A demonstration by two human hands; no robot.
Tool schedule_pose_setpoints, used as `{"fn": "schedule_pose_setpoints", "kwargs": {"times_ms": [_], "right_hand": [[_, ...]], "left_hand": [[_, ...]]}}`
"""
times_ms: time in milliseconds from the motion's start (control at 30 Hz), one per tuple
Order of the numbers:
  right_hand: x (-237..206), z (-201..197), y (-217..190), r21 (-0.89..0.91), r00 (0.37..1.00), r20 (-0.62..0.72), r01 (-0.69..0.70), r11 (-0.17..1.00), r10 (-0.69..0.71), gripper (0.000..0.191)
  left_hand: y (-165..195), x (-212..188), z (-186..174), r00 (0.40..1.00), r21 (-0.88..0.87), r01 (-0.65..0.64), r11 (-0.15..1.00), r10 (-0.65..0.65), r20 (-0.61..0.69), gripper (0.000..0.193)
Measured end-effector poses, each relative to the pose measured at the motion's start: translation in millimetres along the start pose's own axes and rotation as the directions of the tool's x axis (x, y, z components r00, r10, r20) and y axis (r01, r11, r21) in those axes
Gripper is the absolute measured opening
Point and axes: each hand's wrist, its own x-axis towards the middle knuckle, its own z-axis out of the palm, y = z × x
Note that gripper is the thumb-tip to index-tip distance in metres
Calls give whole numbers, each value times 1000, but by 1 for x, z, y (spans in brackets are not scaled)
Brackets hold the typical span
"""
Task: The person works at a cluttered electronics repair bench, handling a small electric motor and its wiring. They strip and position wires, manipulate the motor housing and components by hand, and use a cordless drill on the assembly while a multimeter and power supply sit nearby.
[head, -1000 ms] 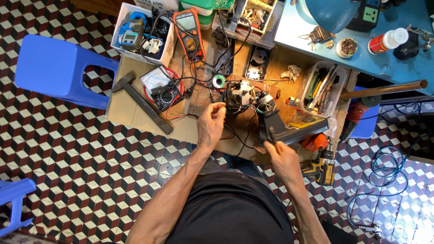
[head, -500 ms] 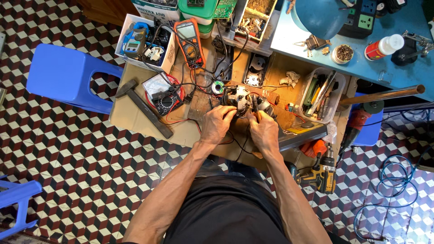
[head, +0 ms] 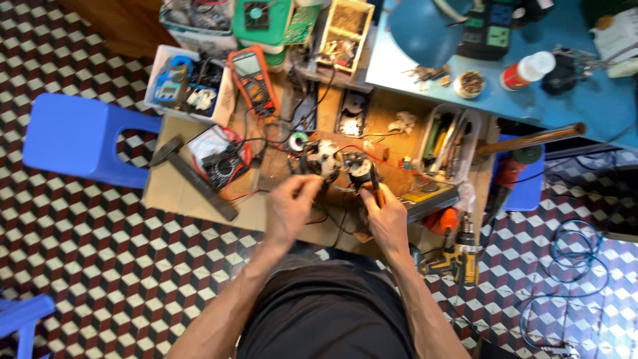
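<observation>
— What is held in the hands, and where is it?

— A small motor-like part [head: 325, 158] wound with wires is met by the left hand [head: 292, 206], whose fingers are curled in a pinch at its lower edge; what exactly is pinched cannot be told, thin wires being tangled there. A second round dark part [head: 359, 169] sits just beside the first, at its 3 o'clock. An orange-handled tool [head: 377, 193] is gripped in the closed right hand [head: 385, 216], its tip pointed toward 12 o'clock at the dark part. Both parts are found near the middle of the wooden bench [head: 385, 119].

— And what is seen around them?

— An orange multimeter [head: 253, 78] is laid at 11 o'clock from the hands, and a smaller black meter [head: 219, 159] with red leads at 9 o'clock. A clear tray of tools [head: 446, 141] is placed at 2 o'clock. A yellow cordless drill [head: 458, 259] is seen on the tiled floor at 4 o'clock, and a blue plastic stool [head: 80, 136] well apart at 9 o'clock.
</observation>
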Motion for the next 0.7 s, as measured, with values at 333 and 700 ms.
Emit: {"fn": "schedule_pose_setpoints", "kwargs": {"times_ms": [333, 700], "right_hand": [[43, -91, 48, -3, 967, -48, -252, 968, 252, 33], [171, -41, 71, -698, 757, 165, 542, 468, -632, 23]], "left_hand": [[31, 70, 173, 971, 99, -117, 988, 93, 221, 35], [11, 13, 34, 993, 278, -66, 958, 91, -76, 30]]}}
